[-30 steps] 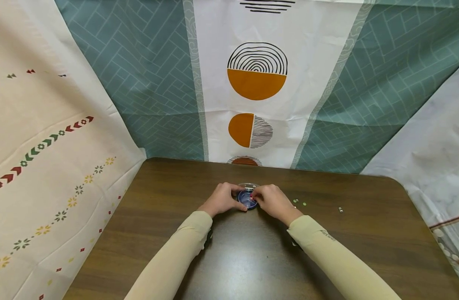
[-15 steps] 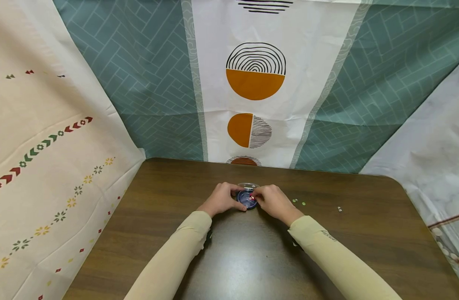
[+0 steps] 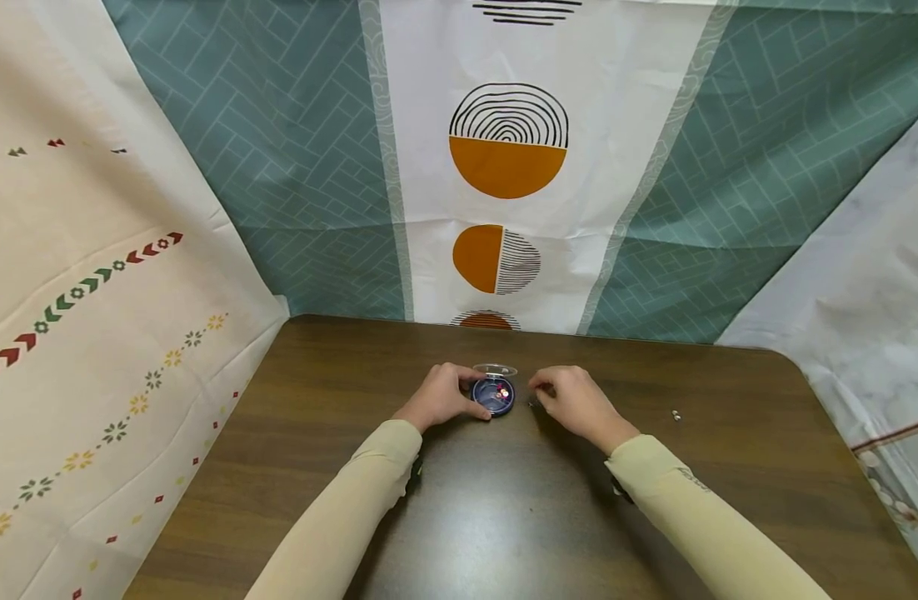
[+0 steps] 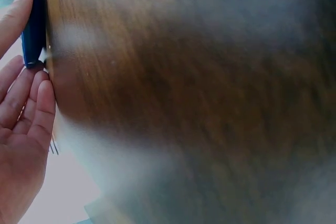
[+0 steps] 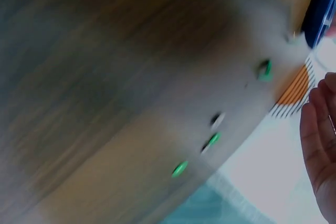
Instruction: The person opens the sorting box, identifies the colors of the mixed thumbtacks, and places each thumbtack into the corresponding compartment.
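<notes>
The right hand (image 3: 575, 402) has just left the round blue plastic case (image 3: 488, 399) with its raised clear lid (image 3: 496, 369); small red-and-white pieces (image 3: 502, 392) now lie inside, let go, I'd judge. Its fingers bend low over the brown wood-grain tabletop (image 3: 354, 375) beside it; whether they pinch anything, I can't tell. The left hand (image 3: 446, 395) keeps its fingers clamped on the case. Teal-and-white cloth (image 3: 429, 183) hangs behind.

The table (image 3: 339, 375) (brown, wood-grained) bears a blue case (image 3: 489, 403) and small pieces (image 5: 180, 169).
</notes>
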The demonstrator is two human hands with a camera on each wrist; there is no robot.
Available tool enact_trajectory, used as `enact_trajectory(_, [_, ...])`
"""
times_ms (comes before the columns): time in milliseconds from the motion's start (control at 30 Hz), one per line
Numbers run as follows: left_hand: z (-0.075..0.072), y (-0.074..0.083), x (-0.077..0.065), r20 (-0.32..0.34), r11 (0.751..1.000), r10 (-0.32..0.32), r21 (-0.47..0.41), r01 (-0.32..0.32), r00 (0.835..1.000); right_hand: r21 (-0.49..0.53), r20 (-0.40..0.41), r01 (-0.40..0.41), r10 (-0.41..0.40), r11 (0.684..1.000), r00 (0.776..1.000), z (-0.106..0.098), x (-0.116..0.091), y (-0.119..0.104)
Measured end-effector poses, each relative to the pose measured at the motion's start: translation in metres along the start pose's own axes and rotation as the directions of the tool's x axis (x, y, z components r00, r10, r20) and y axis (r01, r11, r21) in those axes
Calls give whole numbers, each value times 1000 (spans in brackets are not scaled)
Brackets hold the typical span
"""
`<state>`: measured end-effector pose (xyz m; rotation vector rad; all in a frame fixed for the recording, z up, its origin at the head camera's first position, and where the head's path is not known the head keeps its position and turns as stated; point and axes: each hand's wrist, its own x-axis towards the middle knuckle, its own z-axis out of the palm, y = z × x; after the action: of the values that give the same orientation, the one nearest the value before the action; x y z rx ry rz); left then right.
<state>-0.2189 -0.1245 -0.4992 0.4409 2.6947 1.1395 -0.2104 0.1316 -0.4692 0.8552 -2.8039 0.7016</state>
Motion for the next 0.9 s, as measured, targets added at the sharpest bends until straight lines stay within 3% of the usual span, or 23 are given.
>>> enact_trajectory(300, [1,0,1,7,1000,-1,4,1,1000,-64,-119,-100,92,993,989,-43,-42,41])
enact_trajectory(533, [0,-2,1,-6,1000,13,-5,-13,1000,-140,-227,-282,247,949,942,-70,-83,86])
enact_trajectory(700, [0,-2,0,-12,1000,3,-3,-4,1000,-156,-176,-402,375,902,910,-82,-108,106])
enact_trajectory(900, [2,-1,1,-4,1000,1,-1,-1,1000,-167,-72,-461,455,872,888,-79,-121,115])
